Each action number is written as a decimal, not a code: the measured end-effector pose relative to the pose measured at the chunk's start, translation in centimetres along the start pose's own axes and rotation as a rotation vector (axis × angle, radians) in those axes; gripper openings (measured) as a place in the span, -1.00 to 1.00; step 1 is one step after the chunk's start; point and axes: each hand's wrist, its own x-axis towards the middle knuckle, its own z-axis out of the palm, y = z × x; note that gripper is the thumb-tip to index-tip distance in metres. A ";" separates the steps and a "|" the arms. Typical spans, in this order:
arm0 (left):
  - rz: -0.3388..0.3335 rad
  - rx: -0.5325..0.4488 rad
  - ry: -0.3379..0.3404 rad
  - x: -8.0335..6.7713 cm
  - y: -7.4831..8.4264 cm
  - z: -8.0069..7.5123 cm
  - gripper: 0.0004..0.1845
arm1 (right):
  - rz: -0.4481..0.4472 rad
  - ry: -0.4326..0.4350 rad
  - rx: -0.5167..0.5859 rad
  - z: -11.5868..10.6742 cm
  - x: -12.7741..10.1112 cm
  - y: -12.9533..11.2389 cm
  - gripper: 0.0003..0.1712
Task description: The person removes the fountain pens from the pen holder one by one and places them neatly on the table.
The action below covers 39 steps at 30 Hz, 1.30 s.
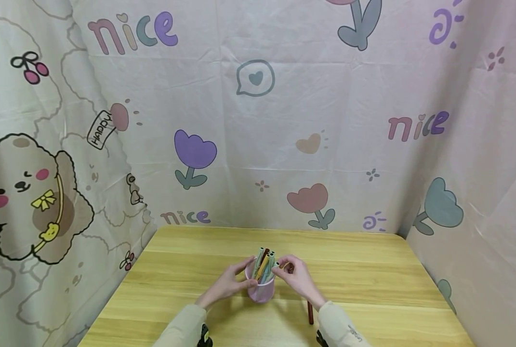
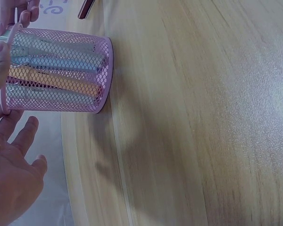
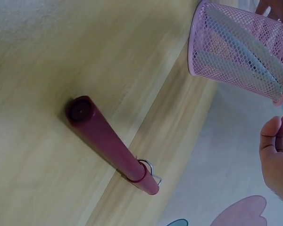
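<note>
A pink mesh pen cup (image 1: 261, 294) stands on the table, filled with several pens in pale green, blue, orange and dark red. My left hand (image 1: 228, 283) holds the cup near its rim, thumb on the near side and fingers behind it. At the right of the rim, my right hand (image 1: 297, 278) pinches a pale green pen (image 1: 274, 266) whose lower part is inside the cup. Through the mesh in the left wrist view, an orange pen (image 2: 56, 81) and a blue pen (image 2: 61, 63) lean side by side.
A dark red pen (image 3: 113, 146) with a metal clip lies on the wooden table (image 1: 370, 289), right of the cup and beside my right forearm. A printed cloth (image 1: 258, 125) hangs behind the table and along both sides.
</note>
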 end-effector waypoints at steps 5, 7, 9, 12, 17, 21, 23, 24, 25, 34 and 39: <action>-0.013 0.000 0.001 0.0 0.0 0.0 -0.18 | 0.029 0.007 -0.005 -0.1 0.1 -0.1 -0.75; -0.020 -0.001 0.001 0.0 0.0 0.0 -0.17 | 0.046 0.017 0.001 -0.1 0.1 -0.1 -0.74; -0.028 -0.004 0.002 0.0 -0.1 0.0 -0.16 | 0.063 0.031 0.010 -0.2 0.1 -0.2 -0.73; -0.037 -0.010 0.003 0.0 0.0 0.1 -0.16 | 0.093 0.048 0.023 -0.4 -0.2 -1.3 -0.76; -0.037 -0.010 0.005 0.0 0.0 0.1 -0.17 | 0.108 0.029 0.041 -1.3 -0.9 -4.2 -0.79; -0.033 -0.007 0.004 -0.1 -0.1 0.1 -0.17 | 0.115 0.048 0.072 -1.3 -0.4 -2.6 -0.77; -0.031 -0.004 0.005 -0.1 -0.1 0.1 -0.17 | 0.107 0.065 0.092 -1.3 -0.2 -2.1 -0.76; -0.031 -0.004 0.005 0.0 -0.1 0.1 -0.17 | 0.105 0.068 0.099 -1.4 -0.2 -2.0 -0.75; -0.030 -0.003 0.006 0.0 -0.1 0.1 -0.17 | 0.104 0.069 0.107 -1.5 -0.2 -2.1 -0.74; -0.015 -0.008 0.007 0.0 0.0 0.1 -0.17 | 0.070 0.093 0.157 -2.5 0.0 -2.6 -0.77; -0.013 -0.008 0.007 0.0 0.0 0.1 -0.16 | 0.053 0.113 0.180 -3.1 -0.1 -3.2 -0.78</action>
